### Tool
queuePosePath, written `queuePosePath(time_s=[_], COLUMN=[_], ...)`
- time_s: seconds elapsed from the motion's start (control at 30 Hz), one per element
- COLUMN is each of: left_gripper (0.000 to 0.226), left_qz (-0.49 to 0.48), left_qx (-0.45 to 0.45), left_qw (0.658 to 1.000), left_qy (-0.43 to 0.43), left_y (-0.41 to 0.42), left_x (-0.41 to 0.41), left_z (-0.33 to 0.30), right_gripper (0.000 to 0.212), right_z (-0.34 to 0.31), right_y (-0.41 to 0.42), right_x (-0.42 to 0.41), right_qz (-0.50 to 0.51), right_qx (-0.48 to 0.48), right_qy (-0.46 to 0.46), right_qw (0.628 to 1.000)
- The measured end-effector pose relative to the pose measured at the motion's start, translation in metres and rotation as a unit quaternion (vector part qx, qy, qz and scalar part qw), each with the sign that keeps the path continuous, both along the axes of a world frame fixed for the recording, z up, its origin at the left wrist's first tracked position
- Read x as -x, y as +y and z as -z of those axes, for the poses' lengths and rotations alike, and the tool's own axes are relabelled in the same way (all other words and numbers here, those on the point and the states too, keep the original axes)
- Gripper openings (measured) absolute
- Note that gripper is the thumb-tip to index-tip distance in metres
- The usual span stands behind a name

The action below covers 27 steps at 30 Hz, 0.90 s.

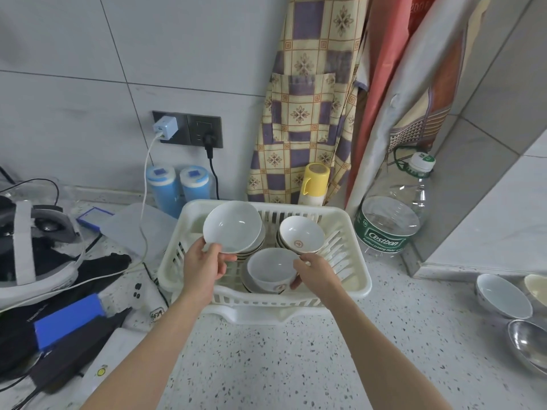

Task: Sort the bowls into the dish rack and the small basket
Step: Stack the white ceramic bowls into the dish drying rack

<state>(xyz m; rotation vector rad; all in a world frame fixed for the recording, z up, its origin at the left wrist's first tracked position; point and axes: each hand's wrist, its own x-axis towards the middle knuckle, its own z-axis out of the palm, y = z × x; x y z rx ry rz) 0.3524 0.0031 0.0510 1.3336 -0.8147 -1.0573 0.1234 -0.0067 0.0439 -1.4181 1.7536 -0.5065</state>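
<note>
Both hands are over the white dish rack (352, 279), which sits toward the back of the speckled worktop (296, 365), near the wall. The left hand (204, 267) pinches the near rim of a wide white bowl (232, 226), thumb on the inside, fingers curled beneath, holding it tilted above a stack of bowls (254, 247) in the rack's back-left part. The right hand (316, 273) grips the right rim of a deeper white bowl (270, 269) at the rack's front, which rests on a plate or shallow bowl beneath it. Behind it, at the back right of the rack, another stack is topped by a crested bowl (302, 233). Over by the worktop's right edge lie a white bowl (503, 295), a cream one (537, 287) and a steel bowl (529, 344). A big water bottle (390, 220) stands just right of the rack.
</note>
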Motion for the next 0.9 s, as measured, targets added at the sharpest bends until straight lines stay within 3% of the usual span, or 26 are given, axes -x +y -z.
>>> queuePosePath(time_s=[0.3, 0.47, 0.9], left_gripper=[0.024, 0.023, 0.025], left_qz=[0.015, 0.046, 0.069], left_qx=[-0.021, -0.025, -0.058], left_qw=[1.0, 0.999, 0.995], left_qy=[-0.004, -0.007, -0.03], left_y=[0.001, 0.0, -0.0048], left_x=[0.0007, -0.0021, -0.0029], left_z=[-0.0012, 0.0, 0.0064], right_gripper=[0.022, 0.035, 0.034], right_z=[0.0039, 0.0052, 0.0068], right_y=[-0.0075, -0.0088, -0.0044], right_x=[-0.0067, -0.0076, -0.0082], right_qz=[-0.023, -0.03, -0.082], right_qx=[-0.018, -0.026, -0.003], right_qy=[0.011, 0.039, 0.122], right_qw=[1.0, 0.998, 0.989])
